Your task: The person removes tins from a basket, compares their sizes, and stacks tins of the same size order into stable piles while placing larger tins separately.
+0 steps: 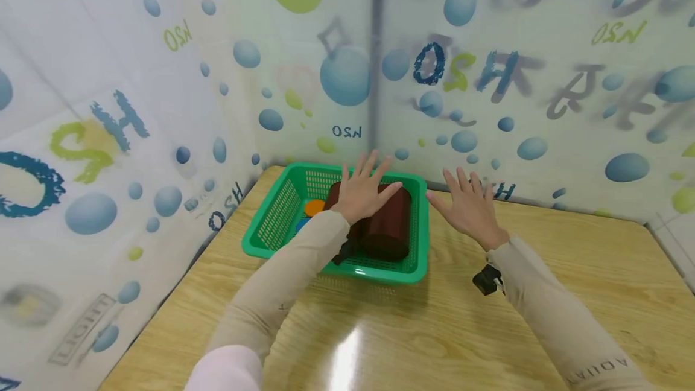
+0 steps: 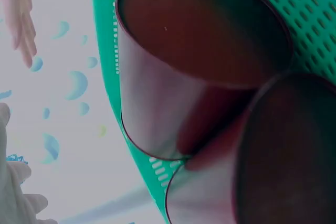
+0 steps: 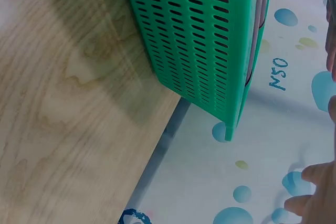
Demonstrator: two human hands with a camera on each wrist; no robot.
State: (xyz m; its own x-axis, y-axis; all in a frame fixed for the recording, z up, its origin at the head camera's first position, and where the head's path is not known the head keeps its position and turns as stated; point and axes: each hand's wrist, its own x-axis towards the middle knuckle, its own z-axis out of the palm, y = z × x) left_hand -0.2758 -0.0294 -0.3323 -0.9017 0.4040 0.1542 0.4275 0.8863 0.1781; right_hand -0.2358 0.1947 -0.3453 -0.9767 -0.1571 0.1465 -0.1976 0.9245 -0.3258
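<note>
A green plastic basket with slotted sides stands on the table against the back wall. Two dark maroon cylinders lie in its right part, the right cylinder plainly seen and the left one partly behind my left hand. That hand hovers over the basket with fingers spread, holding nothing. Orange and blue round pieces sit left of the cylinders, partly hidden by my sleeve. To the basket's right, my right hand hangs above the table, fingers extended and apart from the basket. The left wrist view shows the cylinders' round ends up close.
The wooden table extends to the right and front of the basket. A white wall printed with bubbles and letters closes the back, and another the left side. Small black devices are strapped at my wrists.
</note>
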